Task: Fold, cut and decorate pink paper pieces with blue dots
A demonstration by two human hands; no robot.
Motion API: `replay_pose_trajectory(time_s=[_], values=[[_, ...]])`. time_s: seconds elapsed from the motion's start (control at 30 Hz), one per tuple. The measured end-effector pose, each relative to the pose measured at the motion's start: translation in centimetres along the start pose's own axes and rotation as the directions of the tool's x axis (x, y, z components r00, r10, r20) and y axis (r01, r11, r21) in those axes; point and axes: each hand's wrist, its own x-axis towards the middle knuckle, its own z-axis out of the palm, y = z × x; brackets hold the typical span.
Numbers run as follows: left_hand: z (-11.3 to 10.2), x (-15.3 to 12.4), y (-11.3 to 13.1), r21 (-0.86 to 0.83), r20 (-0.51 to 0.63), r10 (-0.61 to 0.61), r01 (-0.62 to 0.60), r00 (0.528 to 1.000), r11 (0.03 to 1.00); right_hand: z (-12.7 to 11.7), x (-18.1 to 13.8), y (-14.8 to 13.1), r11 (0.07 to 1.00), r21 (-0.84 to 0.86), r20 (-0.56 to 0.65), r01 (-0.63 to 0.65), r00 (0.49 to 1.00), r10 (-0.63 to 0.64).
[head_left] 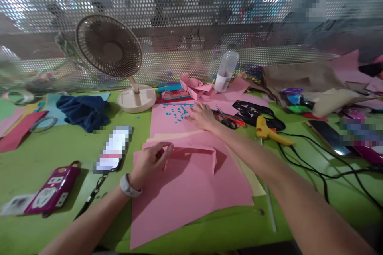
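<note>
A folded pink paper strip (191, 152) with bent-down ends stands on a large pink paper sheet (191, 195). My left hand (152, 160), a white band on its wrist, pinches the strip's left end between thumb and fingers. Farther forward, my right hand (203, 116) lies with fingers spread at the edge of scattered small blue paper dots (178, 112); it grips nothing that I can see. Those dots rest on another pink sheet (158, 125). Just right of my right fingers are scissors (226, 119). Behind the dots sits a folded pink paper piece (196, 87).
A desk fan (110, 50), clear bottle (226, 71) and dark blue cloth (85, 111) stand or lie toward the back. On the right are a yellow glue gun (266, 130), black cables (317, 171) and a phone (332, 137). Another phone (113, 149) and a magenta device (55, 189) lie left.
</note>
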Motion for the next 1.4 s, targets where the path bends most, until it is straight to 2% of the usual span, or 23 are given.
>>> replay_pose_trajectory(time_s=[0.13,0.27,0.33,0.47,0.63,0.8,1.07,1.23,1.4], values=[[-0.1,-0.1,-0.1,-0.025,-0.003,-0.001,0.001,1.0,1.0,-1.1,-0.2,0.4,0.995,0.097,-0.025,-0.016,1.0,0.018],[-0.1,-0.1,-0.2,-0.022,-0.015,-0.001,0.0,1.0,1.0,-2.4,-1.0,2.2,0.95,0.308,-0.059,-0.058,0.995,0.08],[-0.1,0.0,-0.1,-0.011,-0.016,-0.012,0.012,1.0,1.0,-2.7,-1.5,3.2,0.936,0.348,-0.051,-0.052,0.996,0.074],[0.0,0.1,0.2,0.022,-0.03,-0.021,0.022,0.999,1.0,-2.5,-1.4,3.4,0.948,0.308,-0.015,-0.076,0.996,0.085],[0.0,0.0,0.0,0.042,-0.046,-0.022,0.024,0.999,0.999,-1.7,1.2,1.8,0.975,0.218,0.047,-0.034,0.999,0.024],[-0.2,0.0,-0.3,0.007,-0.039,-0.015,0.015,0.999,1.0,-1.2,3.4,1.6,0.991,0.13,0.108,0.006,0.994,-0.02],[-0.3,0.0,0.2,0.004,-0.043,0.029,-0.028,0.999,1.0,-1.5,4.2,1.1,0.996,0.082,0.138,0.036,0.989,-0.047],[-0.2,-0.1,-0.2,-0.001,-0.03,0.044,-0.044,0.999,0.999,-2.7,2.7,2.0,0.992,0.128,0.099,0.022,0.994,-0.035],[0.2,-0.1,-0.8,0.132,-0.025,0.123,-0.118,0.992,0.984,-5.6,-2.4,3.6,0.983,0.183,0.037,0.003,0.999,-0.01]])
